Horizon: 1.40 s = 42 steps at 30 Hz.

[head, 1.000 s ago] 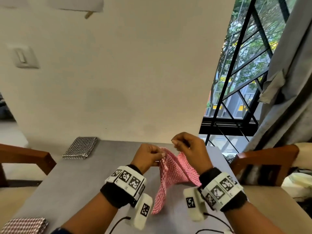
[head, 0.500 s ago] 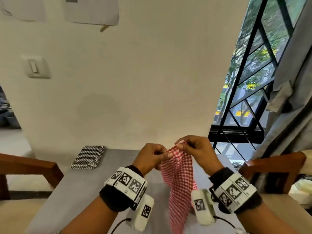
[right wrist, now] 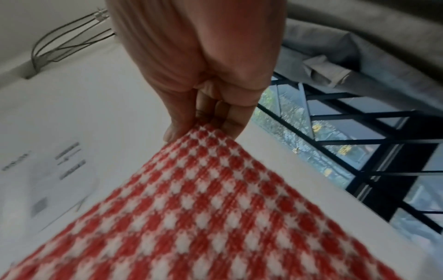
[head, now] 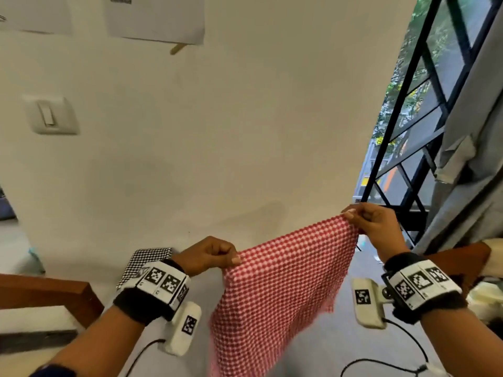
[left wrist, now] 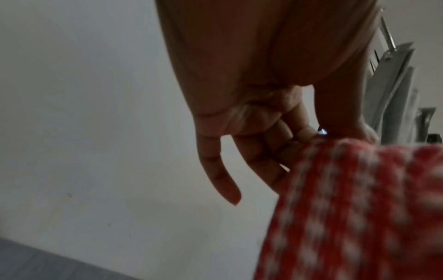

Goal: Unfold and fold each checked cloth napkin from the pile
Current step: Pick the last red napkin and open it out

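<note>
A red-and-white checked napkin (head: 283, 289) hangs spread out in the air above the grey table (head: 321, 357). My left hand (head: 211, 255) pinches its upper left corner, and my right hand (head: 370, 224) pinches the upper right corner, held higher. In the left wrist view the left hand (left wrist: 318, 136) pinches the blurred napkin (left wrist: 354, 208) between thumb and fingers. In the right wrist view the right hand (right wrist: 210, 123) pinches a corner of the napkin (right wrist: 203, 208). A folded black-and-white checked napkin (head: 141, 261) lies at the table's far left, partly behind my left wrist.
Wooden chairs stand to the left (head: 46, 295) and right (head: 457, 262) of the table. A cream wall (head: 217, 131) with a light switch (head: 50, 115) is close behind. A barred window (head: 424, 110) and a grey curtain (head: 473, 148) are to the right.
My hands have moved apart and upward, pulling the bunched red napkin out into a spread sheet. The camera has tilted up, so the red folded napkin at the near left has left the view.
</note>
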Available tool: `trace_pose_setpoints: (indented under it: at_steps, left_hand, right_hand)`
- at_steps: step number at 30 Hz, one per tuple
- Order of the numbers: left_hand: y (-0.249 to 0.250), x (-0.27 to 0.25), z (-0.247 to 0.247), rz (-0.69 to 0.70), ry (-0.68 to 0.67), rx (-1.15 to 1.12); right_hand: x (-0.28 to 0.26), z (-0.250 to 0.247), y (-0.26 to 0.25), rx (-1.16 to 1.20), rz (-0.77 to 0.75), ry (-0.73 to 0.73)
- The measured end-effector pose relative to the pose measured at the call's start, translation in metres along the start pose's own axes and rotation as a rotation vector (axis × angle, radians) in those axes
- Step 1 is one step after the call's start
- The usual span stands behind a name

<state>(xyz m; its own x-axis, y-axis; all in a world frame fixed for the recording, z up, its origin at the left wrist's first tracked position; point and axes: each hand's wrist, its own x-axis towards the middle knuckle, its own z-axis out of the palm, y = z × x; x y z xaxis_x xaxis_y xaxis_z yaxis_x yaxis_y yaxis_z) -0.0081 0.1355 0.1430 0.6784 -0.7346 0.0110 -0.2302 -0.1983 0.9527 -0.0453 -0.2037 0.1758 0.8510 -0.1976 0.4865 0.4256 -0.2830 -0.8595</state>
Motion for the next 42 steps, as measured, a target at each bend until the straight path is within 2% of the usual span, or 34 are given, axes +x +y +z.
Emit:
trace_pose_setpoints:
  at_steps: [7, 11, 14, 15, 17, 19, 21, 23, 25, 27, 29, 31, 36, 42]
  left_hand:
    - [-0.036, -0.026, -0.059, -0.212, -0.077, 0.316]
    - [-0.047, -0.039, -0.091, -0.299, -0.044, 0.507]
    - [-0.059, -0.033, -0.111, -0.361, 0.065, 0.664]
    - [-0.065, -0.028, -0.114, -0.422, 0.111, 0.757]
    - [-0.07, -0.014, -0.112, -0.536, 0.252, 0.919]
    - [-0.068, 0.004, -0.105, -0.565, 0.45, 0.947]
    - [-0.065, 0.024, -0.106, -0.485, 0.66, 0.856]
    - [-0.06, 0.04, -0.116, -0.32, 0.841, 0.671]
    - [-0.054, 0.048, -0.124, -0.116, 0.946, 0.474]
    - [-0.05, 0.046, -0.126, 0.024, 1.0, 0.342]
    - [-0.052, 0.035, -0.121, 0.082, 1.001, 0.379]
    - [-0.068, 0.019, -0.107, 0.077, 0.953, 0.467]
    - [-0.133, -0.03, -0.045, -0.146, 0.712, 0.651]
    - [-0.204, -0.084, 0.015, -0.424, 0.385, 0.755]
  right_hand:
    - [-0.009, -0.036, 0.029, -0.074, 0.113, 0.138]
    - [-0.014, -0.048, 0.037, -0.098, 0.176, 0.097]
    - [-0.003, -0.054, 0.051, -0.236, 0.258, 0.064]
    - [0.002, -0.056, 0.061, -0.324, 0.287, 0.049]
    - [0.017, -0.058, 0.082, -0.521, 0.351, 0.007]
    - [0.03, -0.053, 0.094, -0.625, 0.45, 0.004]
    - [0.044, -0.049, 0.099, -0.708, 0.469, 0.093]
    - [0.058, -0.05, 0.096, -0.738, 0.397, 0.211]
    - [0.068, -0.057, 0.097, -0.569, 0.325, 0.285]
    - [0.068, -0.067, 0.098, -0.446, 0.254, 0.315]
    - [0.059, -0.07, 0.095, -0.433, 0.209, 0.273]
    - [0.04, -0.069, 0.098, -0.45, 0.233, 0.167]
    - [-0.023, -0.071, 0.145, -0.619, 0.351, -0.177]
    - [-0.111, -0.056, 0.189, -0.958, 0.524, -0.419]
